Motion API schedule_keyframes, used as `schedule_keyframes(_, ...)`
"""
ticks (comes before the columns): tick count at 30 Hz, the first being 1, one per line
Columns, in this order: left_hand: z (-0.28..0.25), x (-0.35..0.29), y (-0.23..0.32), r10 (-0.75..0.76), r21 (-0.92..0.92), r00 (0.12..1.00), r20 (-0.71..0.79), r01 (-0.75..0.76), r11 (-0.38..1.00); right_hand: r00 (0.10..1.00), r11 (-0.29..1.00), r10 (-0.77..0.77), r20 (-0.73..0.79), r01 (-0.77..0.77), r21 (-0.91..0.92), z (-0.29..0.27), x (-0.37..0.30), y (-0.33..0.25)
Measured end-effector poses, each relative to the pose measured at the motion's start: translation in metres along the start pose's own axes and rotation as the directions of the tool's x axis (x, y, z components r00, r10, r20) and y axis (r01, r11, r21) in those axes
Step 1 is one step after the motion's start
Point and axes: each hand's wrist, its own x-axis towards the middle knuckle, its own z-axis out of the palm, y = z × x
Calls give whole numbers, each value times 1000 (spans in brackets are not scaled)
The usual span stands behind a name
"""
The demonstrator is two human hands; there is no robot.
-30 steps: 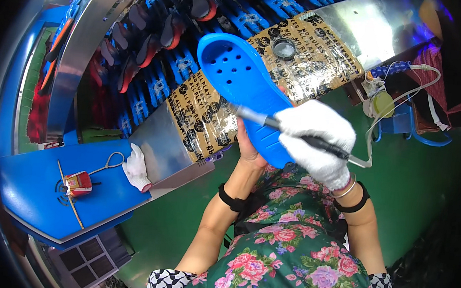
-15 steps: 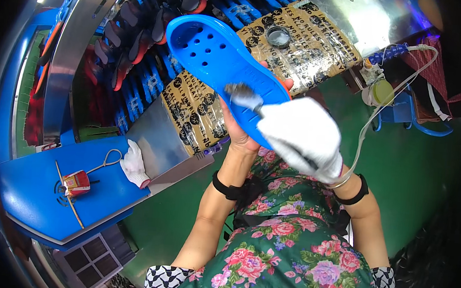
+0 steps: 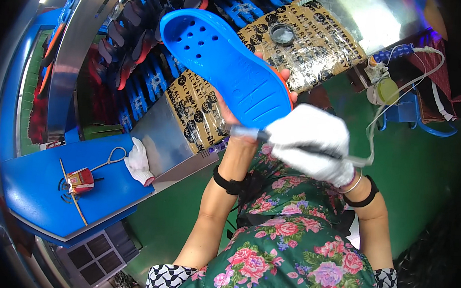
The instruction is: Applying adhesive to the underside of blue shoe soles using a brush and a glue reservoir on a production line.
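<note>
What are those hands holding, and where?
The left hand holds a blue shoe sole by both edges, at the nearer end. The gloved right hand holds a thin tool by its dark handle.

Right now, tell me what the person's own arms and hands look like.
The left hand is bare; the right hand wears a white glove. A black band is on each arm, plus a pale bangle at the right wrist. The sleeves have a black-and-white geometric pattern.

Wears a dark green garment (image 3: pixel 309 246) printed with pink and lilac flowers (image 3: pixel 254 269), black-and-white patterned sleeves (image 3: pixel 162 282), black forearm bands (image 3: pixel 228 182) and, on the right hand (image 3: pixel 312 141), a white fabric glove (image 3: pixel 313 127) beside a thin pale bangle (image 3: pixel 354 185).
</note>
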Motion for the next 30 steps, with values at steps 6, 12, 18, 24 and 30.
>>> schedule_keyframes(6, 8, 6, 12, -31, 8, 998, 61, 31, 999, 989, 965, -129, 77, 143, -219, 6, -6, 1)
schedule_keyframes(12, 8, 2, 12, -13, 23, 1000, -25, 13, 1000, 981, 988, 143, -129, -149, -33, 1, -2, 8)
schedule_keyframes(18, 2, 1, 17, 11, 2, 1000, -4, -11, 1000, 993, 993, 99, 71, -103, 52, 7, -11, 0)
schedule_keyframes(24, -4, 6, 22, -44, -15, 995, 94, 45, 999, 996, 977, -28, 83, 44, -207, 9, -12, 0)
schedule_keyframes(30, 5, 0, 26, -136, -53, 982, 129, 143, 988, 972, 962, 230, -48, -220, 162, 8, -13, 3)
